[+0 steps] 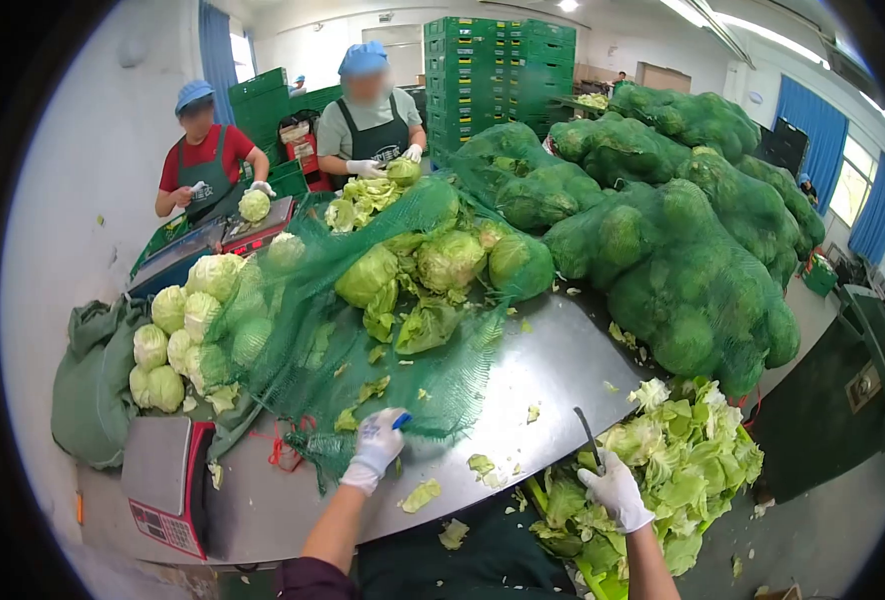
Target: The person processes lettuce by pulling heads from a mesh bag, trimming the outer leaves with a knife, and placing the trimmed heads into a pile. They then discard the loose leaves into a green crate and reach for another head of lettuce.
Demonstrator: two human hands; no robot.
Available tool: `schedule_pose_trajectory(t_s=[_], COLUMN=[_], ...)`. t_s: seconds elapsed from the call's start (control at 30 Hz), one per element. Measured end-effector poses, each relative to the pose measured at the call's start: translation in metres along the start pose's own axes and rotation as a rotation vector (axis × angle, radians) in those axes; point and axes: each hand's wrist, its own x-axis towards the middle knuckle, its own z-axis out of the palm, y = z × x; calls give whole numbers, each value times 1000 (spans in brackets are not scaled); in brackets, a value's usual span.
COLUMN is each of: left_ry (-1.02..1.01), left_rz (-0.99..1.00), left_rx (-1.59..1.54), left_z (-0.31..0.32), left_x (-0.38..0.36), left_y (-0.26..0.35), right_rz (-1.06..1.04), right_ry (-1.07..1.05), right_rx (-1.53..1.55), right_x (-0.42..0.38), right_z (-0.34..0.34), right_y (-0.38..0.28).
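Observation:
My left hand (376, 445), in a white glove, is closed at the near edge of a green mesh bag (313, 345) spread over the metal table. A small blue piece shows at its fingertips. Inside the opened bag, loose lettuce-like cabbage heads (451, 262) lie in a heap with torn leaves around them. My right hand (618, 492), also gloved, grips a knife (588, 433) with a thin dark blade pointing up and away. It hovers over a big pile of trimmed outer leaves (688, 450) beside the table's near edge.
Trimmed pale heads (198, 310) are stacked at left, behind a red-sided scale (168, 480). Full mesh sacks (683, 260) pile up at right, near a dark green bin (833, 390). Two co-workers (373, 120) in blue caps handle heads across the table (543, 370).

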Motion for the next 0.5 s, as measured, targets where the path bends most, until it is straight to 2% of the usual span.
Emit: schedule_pose_trajectory(t_s=[0.07,0.1,0.13,0.2,0.27,0.33,0.37,0.43,0.47,0.5], left_ry=[42,64,27,-12,-127,-276,-203,-206,-169,-196], left_rz=[124,220,207,166,106,42,61,16,32,-35], left_rx=[85,139,164,218,320,383,433,371,398,402], left_z=[-24,-37,-56,-94,-128,-154,-165,-193,-200,-209], left_x=[-28,-43,-56,-84,-102,-123,-136,-149,-158,-156], left_y=[2,0,0,-3,2,-27,-41,-69,-88,-92], right_rz=[23,-45,-39,115,-3,-87,-76,-282,-277,-298], right_ry=[-108,-57,-51,-217,-222,-251,-256,-189,-198,-174], right_rx=[-109,-221,-215,81,146,202,209,-42,-37,-136], right_x=[7,0,2,3,13,15,16,22,24,27], right_z=[-4,-10,-17,-19,-13,-14,-13,-13,-14,-15], right_y=[-27,-53,-68,-80,-68,-74,-74,-74,-76,-80])
